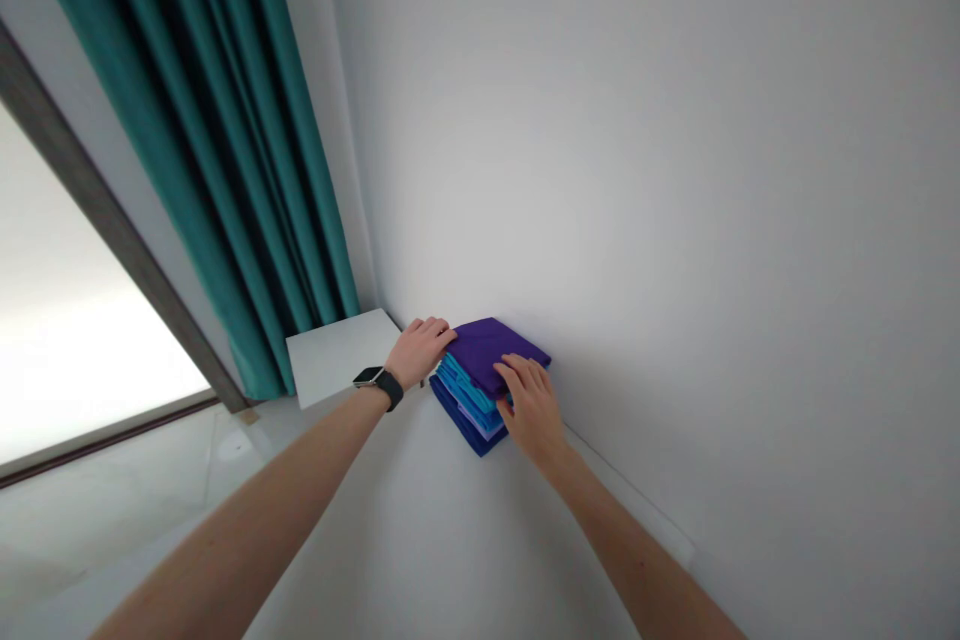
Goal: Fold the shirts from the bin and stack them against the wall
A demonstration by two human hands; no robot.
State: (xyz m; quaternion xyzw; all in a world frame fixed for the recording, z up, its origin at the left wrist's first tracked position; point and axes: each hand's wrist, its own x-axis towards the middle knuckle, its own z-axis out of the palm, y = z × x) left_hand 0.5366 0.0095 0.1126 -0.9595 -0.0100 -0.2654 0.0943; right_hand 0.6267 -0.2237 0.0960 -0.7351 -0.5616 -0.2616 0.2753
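A stack of folded cloths [480,375] lies on a white table [420,530] against the wall, purple on top, with teal, lilac and dark blue layers below. My left hand [421,348], with a black watch on its wrist, rests with curled fingers against the stack's left side at the purple cloth's corner. My right hand [531,402] lies on the stack's near right corner, fingers flat and spread over the purple cloth.
A white wall [675,220] rises right behind the stack. A small white side surface [337,352] stands left of it, under teal curtains [225,140]. A bright window and pale floor [97,480] lie to the left.
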